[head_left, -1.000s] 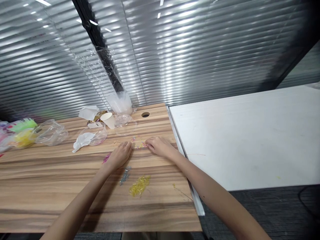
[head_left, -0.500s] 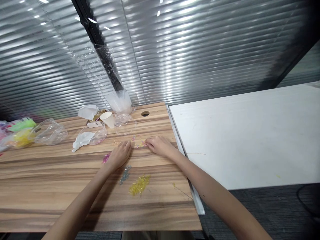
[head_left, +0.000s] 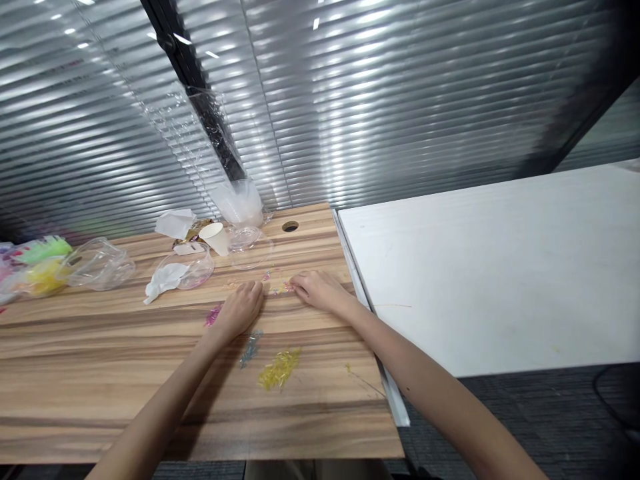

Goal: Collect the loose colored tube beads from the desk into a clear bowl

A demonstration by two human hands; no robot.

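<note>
- Where the wooden table carries a thin scatter of mixed small beads, both hands lie on the boards either side of it.
- Left hand: palm down, fingers loosely curled and together, fingertips just left of the mixed small beads; nothing visibly gripped. Whether a fingertip touches a bead cannot be told.
- Right hand: palm down, fingers drawn loosely in, tips at the right edge of the mixed small beads; whether a bead is pinched between them is too small to tell.
- Pink beads: small heap left of the mixed small beads, just beside the left hand.
- Blue-grey beads: loose streak nearer the viewer than the mixed small beads, below the left hand.
- Yellow beads: largest heap, nearer still, right of the blue-grey streak.
- Paper cup: on its side, beyond and left of the mixed small beads.
- Clear plastic lids: beyond the mixed small beads, beside the cup.
- Clear bowl with white wrapper: left of the mixed small beads.
- Crumpled clear bag: well left of the mixed small beads.
- White table: adjoining, right of the mixed small beads.
</note>
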